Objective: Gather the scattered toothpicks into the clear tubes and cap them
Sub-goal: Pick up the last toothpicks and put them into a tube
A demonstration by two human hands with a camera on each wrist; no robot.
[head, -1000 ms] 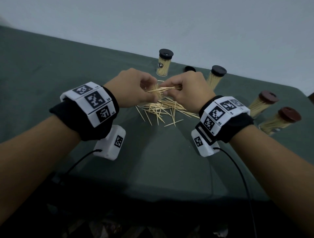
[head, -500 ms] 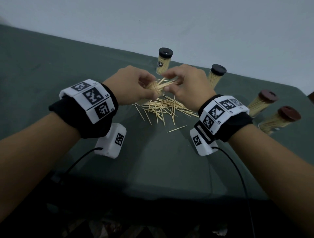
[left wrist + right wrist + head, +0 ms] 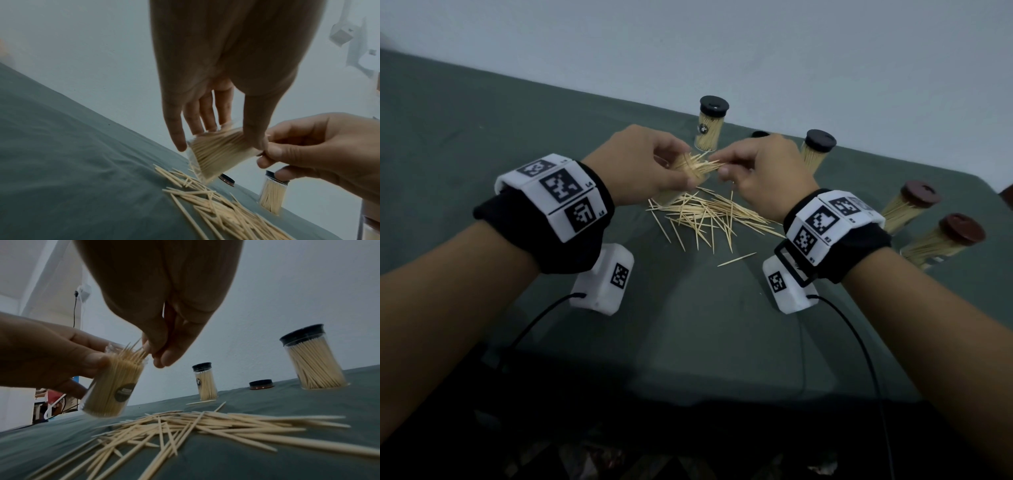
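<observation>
My left hand [image 3: 679, 171] grips an uncapped clear tube [image 3: 675, 192], nearly full of toothpicks and tilted toward the right. In the left wrist view the thumb and fingers [image 3: 207, 120] wrap the tube [image 3: 218, 155]. My right hand [image 3: 722, 168] pinches a small bunch of toothpicks [image 3: 700, 166] whose tips sit at the tube's mouth [image 3: 131, 353]. Below both hands, a scattered pile of toothpicks [image 3: 709, 219] lies on the green cloth. A loose dark cap [image 3: 261, 384] sits behind the pile, mostly hidden by my right hand in the head view.
Two black-capped full tubes [image 3: 709, 126] [image 3: 815, 150] stand at the back near the wall. Two brown-capped tubes [image 3: 907, 209] [image 3: 941, 240] stand at the right. One stray toothpick [image 3: 736, 259] lies nearer me. The table edge runs along the front.
Both hands rose off the pile. The right hand swung its bunch from lying level over the pile up to the mouth of the tilted tube.
</observation>
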